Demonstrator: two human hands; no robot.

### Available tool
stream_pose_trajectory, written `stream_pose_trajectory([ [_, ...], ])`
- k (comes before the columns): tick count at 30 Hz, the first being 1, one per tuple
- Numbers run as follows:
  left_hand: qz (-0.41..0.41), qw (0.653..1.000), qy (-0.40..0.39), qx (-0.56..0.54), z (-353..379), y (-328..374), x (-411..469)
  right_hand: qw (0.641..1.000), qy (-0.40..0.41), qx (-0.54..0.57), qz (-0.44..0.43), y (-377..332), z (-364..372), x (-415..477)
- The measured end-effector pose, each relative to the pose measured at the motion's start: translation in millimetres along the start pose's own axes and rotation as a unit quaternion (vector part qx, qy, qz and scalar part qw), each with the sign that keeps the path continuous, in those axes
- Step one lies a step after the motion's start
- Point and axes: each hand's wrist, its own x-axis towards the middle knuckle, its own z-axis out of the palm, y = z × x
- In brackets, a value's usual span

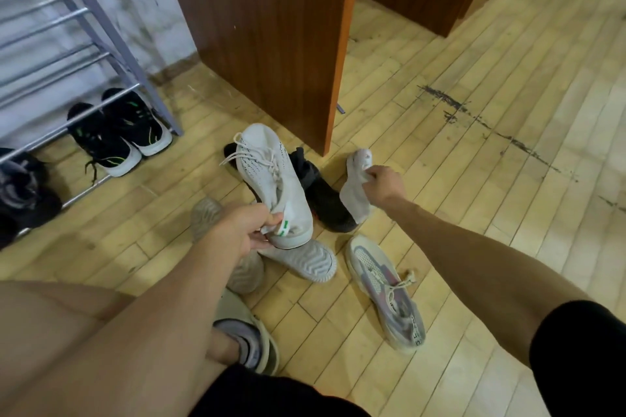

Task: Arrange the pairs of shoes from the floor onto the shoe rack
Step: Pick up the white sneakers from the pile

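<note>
Gripping a white sneaker (274, 179) by its heel, the left hand (244, 230) holds it above shoes scattered on the wooden floor (474, 179), toe pointing away; the right hand (384, 184) pinches a white sock (355, 193) (a shoe rack (84, 54) stands at left, black sneakers (118, 132) beneath).

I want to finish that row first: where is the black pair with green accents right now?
In the head view, far left: the black pair sits under the shoe rack's lowest rail, beside dark shoes.

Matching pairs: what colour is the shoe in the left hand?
White shoe with a small green heel tab, seen in the head view.
</note>
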Motion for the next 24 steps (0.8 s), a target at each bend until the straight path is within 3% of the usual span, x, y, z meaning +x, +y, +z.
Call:
stream_pose_trajectory([
  [4, 0.009, 1.0, 0.005, -0.006, -2.7, -2.1, -3.4, 0.99, -0.027, -0.027, -0.135, -20.9, 22.4, -37.2],
  [7, 0.006, 1.0, 0.008, 0.0, -10.2, -10.9, -3.7, 0.983, -0.078, -0.054, -0.156, -8.5, 52.0, -60.9],
  [11, -0.006, 1.0, 0.03, 0.002, -23.2, -24.9, -2.8, 0.994, -0.083, -0.031, -0.071, 16.8, 69.8, -65.8],
  [14, -0.016, 0.999, 0.043, 0.0, -30.8, -32.6, -1.3, 0.995, -0.06, 0.031, 0.069, 19.9, 61.1, -56.6],
  [16, -0.019, 0.999, 0.048, -0.002, -34.3, -33.6, -1.4, 0.982, -0.114, 0.03, 0.147, 19.4, 57.2, -52.2],
  [19, -0.02, 0.999, 0.048, -0.011, -36.5, -30.1, 0.1, 0.954, -0.197, 0.12, 0.19, 19.8, 63.9, -48.0],
  [24, -0.021, 0.999, 0.04, -0.016, -33.0, -22.0, 1.6, 0.932, -0.206, 0.198, 0.222, 14.8, 58.4, -45.2],
])
